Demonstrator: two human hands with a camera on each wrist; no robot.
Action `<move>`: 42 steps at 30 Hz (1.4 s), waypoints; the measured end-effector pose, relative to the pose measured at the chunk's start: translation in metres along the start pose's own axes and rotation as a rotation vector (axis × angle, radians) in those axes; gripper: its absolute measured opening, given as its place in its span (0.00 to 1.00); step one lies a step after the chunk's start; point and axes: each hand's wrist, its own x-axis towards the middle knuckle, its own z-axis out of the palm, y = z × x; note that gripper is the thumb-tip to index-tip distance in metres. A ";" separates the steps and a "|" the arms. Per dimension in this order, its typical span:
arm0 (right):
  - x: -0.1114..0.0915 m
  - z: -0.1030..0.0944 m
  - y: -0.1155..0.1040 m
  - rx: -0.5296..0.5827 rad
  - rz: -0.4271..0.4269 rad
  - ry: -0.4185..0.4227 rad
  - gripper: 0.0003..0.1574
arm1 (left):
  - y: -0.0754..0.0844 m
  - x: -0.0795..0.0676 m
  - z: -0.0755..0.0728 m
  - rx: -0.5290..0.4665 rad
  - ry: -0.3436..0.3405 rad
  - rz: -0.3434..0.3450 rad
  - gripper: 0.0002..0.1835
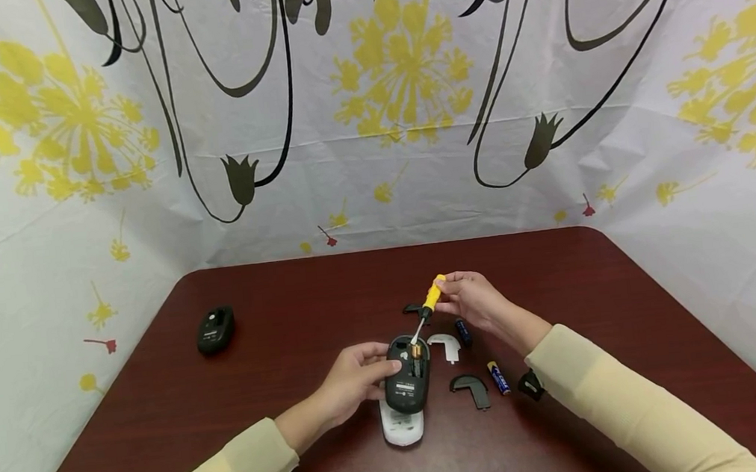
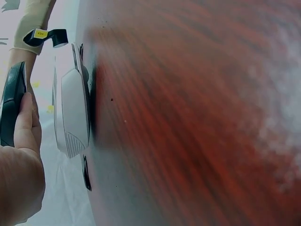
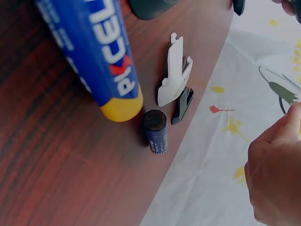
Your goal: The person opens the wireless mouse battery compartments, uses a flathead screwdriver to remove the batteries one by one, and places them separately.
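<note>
My left hand (image 1: 356, 376) grips a black computer mouse (image 1: 405, 387) by its side, underside up, its battery slot uncovered. A gold-coloured battery end (image 1: 416, 351) shows in the slot. In my right hand (image 1: 474, 299) I hold a yellow-handled screwdriver (image 1: 432, 296), slanting down, its tip at the slot; whether it touches the battery I cannot tell. Below the black mouse a white mouse (image 1: 403, 429) lies on the table, partly covered from above; the left wrist view shows a gap between the two.
Right of the mice lie a white cover (image 1: 447, 345), a dark grey cover (image 1: 474, 389), a blue-and-yellow battery (image 1: 498, 378) and a dark blue battery (image 1: 464, 332). A black cover (image 3: 182, 106) lies behind. Another black mouse (image 1: 215, 330) sits far left on the brown table (image 1: 289, 296).
</note>
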 end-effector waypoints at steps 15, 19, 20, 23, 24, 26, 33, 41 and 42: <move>-0.002 -0.001 -0.002 0.055 0.006 -0.024 0.23 | 0.004 0.000 0.001 -0.012 -0.008 -0.002 0.21; -0.003 0.000 -0.005 0.076 0.003 -0.019 0.25 | 0.004 0.000 0.001 -0.015 -0.003 0.000 0.21; -0.004 0.000 -0.006 0.082 0.001 -0.016 0.26 | 0.004 0.000 0.001 -0.017 -0.004 0.000 0.21; -0.005 0.000 -0.011 0.108 -0.009 -0.010 0.28 | 0.005 0.000 0.001 -0.024 -0.010 0.001 0.21; -0.005 0.000 -0.013 0.117 -0.013 -0.010 0.29 | 0.005 0.000 0.001 -0.028 -0.011 0.002 0.21; -0.006 -0.001 -0.018 0.134 -0.026 -0.009 0.29 | 0.005 -0.001 0.001 -0.036 -0.012 0.003 0.21; -0.010 -0.013 -0.039 0.183 -0.100 0.020 0.19 | 0.006 -0.002 0.000 -0.040 -0.002 0.008 0.22; -0.010 -0.035 -0.058 0.204 -0.137 0.057 0.14 | 0.010 -0.004 -0.001 -0.020 0.021 0.001 0.21; -0.009 -0.038 -0.059 0.192 -0.136 0.063 0.16 | 0.010 -0.004 -0.001 -0.018 0.023 0.001 0.22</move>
